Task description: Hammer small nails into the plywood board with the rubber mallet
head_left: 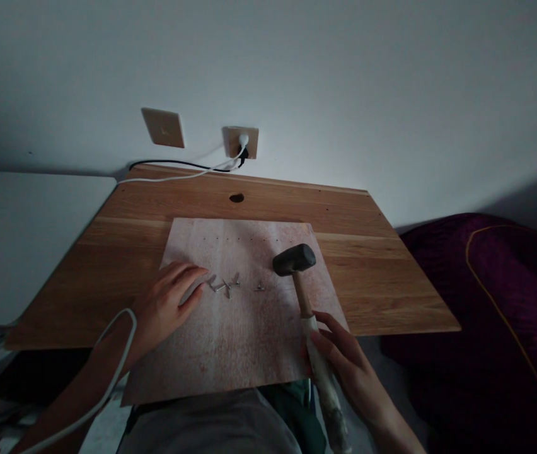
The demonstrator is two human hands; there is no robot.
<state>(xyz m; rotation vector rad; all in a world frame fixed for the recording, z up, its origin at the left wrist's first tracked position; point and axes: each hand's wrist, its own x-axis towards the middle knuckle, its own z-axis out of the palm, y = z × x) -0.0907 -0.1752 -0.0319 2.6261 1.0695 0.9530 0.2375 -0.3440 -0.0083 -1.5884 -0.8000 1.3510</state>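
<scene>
scuffed, black-headed mallet [321,371] gripped in right fingers [329,347]; left fingers [187,277] open, at nine o'clock from silvery metal pieces [227,288]

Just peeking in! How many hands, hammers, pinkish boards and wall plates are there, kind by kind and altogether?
Hands: 2 (left hand, right hand)
Hammers: 1 (black-headed hammer)
Pinkish boards: 1 (pinkish board)
Wall plates: 2 (left plate, right plate)
Total: 6

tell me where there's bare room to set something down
Free: the desk right of the board, and the board's near half, between the left hand and right hand. Crowded: mid-board, metal bits between left hand and mallet head; the desk's back left, under cables.
</scene>
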